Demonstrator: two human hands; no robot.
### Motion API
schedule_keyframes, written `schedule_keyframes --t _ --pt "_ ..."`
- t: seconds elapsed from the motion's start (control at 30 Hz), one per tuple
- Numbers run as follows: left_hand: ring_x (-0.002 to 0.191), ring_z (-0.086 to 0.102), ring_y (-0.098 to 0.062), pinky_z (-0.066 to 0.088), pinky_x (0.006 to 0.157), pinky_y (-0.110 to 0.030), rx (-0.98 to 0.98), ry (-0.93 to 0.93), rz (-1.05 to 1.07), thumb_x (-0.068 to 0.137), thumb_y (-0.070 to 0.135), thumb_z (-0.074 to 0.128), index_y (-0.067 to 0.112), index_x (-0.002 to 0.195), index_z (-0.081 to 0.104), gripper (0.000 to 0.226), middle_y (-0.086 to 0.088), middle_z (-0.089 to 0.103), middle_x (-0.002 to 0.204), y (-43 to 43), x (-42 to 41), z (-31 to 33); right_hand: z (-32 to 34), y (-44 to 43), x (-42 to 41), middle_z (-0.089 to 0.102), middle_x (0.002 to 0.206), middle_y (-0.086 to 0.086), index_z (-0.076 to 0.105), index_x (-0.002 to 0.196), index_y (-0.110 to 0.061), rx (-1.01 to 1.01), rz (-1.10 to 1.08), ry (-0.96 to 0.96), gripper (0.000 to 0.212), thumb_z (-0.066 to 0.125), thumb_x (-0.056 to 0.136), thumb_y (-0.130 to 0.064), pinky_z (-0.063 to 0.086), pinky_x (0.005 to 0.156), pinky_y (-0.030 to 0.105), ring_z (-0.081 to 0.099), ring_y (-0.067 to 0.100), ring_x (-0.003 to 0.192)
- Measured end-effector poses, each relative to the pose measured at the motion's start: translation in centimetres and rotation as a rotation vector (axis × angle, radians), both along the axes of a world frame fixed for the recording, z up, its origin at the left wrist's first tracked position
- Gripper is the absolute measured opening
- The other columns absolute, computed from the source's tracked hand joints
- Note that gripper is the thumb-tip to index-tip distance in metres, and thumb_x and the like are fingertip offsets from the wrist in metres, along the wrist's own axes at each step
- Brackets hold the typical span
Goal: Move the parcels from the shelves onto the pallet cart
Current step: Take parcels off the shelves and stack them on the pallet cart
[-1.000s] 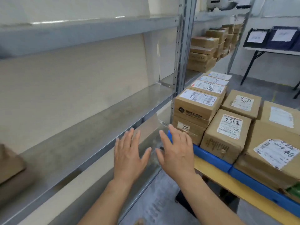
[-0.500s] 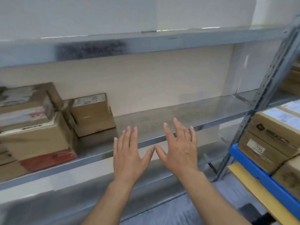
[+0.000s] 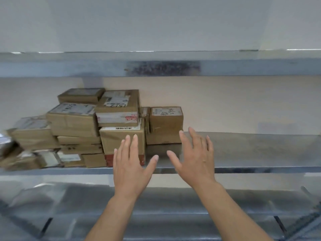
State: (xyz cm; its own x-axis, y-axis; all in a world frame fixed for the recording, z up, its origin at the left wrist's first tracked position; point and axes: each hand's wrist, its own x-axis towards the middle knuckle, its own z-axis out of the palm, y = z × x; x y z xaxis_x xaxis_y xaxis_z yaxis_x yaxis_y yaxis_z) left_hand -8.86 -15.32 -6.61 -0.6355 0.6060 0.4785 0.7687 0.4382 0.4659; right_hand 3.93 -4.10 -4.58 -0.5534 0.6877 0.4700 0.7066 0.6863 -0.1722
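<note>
landmark: squat brown cardboard parcel [image 3: 165, 125] with a handwritten number on its top label, on the grey metal shelf [image 3: 251, 150]
stack: more brown cardboard parcels [image 3: 74, 122] piled against its left side; closest, a taller brown box with a red band at its foot [image 3: 121, 138]
left hand [image 3: 129, 164]: spread flat, empty, in front of the red-banded box, left of the landmark
right hand [image 3: 196, 157]: spread, empty, fingertips by the landmark's lower right corner; contact unclear
key relation: landmark ahead, beyond the gap between both hands; right hand nearer
long axis: none marked, roughly cubic
likely step: reach to clasp both sides
pallet cart: out of view
</note>
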Motion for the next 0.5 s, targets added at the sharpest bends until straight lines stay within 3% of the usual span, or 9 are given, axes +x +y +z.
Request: schedule_keyframes --t 0.17,0.33,0.5 --pt "0.146 0.006 -0.014 0.008 0.117 -0.032 0.054 -0.068 0.079 0.086 0.057 0.053 0.021 0.152 0.012 0.085 0.001 0.011 0.159 -2.1 -4.7 2.0 1.2 -0.9 -4.8 0.054 0.136 0.015 0.057 0.131 -0.014 -0.007 0.042 0.005 0.066 0.042 0.084 -0.059 0.035 0.106 0.053 0.055 0.031 0.121" --pt "0.144 0.011 -0.016 0.018 0.115 -0.037 0.074 -0.162 0.072 0.085 0.058 0.053 0.023 0.152 0.011 0.086 0.002 0.015 0.158 -2.4 -8.6 3.1 2.2 -0.9 -8.1 0.025 0.157 0.006 0.028 0.15 -0.022 -0.05 0.084 -0.066 0.069 0.038 0.094 -0.06 0.01 0.118 0.043 0.024 0.023 0.143" --pt "0.143 0.015 -0.015 0.023 0.113 -0.039 0.146 -0.236 0.051 0.085 0.055 0.054 0.023 0.151 0.011 0.085 0.002 0.02 0.156 -2.0 -11.2 4.4 3.5 -0.6 -11.3 0.037 0.15 0.005 0.031 0.147 -0.018 -0.093 0.089 -0.028 0.064 0.034 0.096 -0.057 0.023 0.112 0.038 0.032 0.021 0.137"
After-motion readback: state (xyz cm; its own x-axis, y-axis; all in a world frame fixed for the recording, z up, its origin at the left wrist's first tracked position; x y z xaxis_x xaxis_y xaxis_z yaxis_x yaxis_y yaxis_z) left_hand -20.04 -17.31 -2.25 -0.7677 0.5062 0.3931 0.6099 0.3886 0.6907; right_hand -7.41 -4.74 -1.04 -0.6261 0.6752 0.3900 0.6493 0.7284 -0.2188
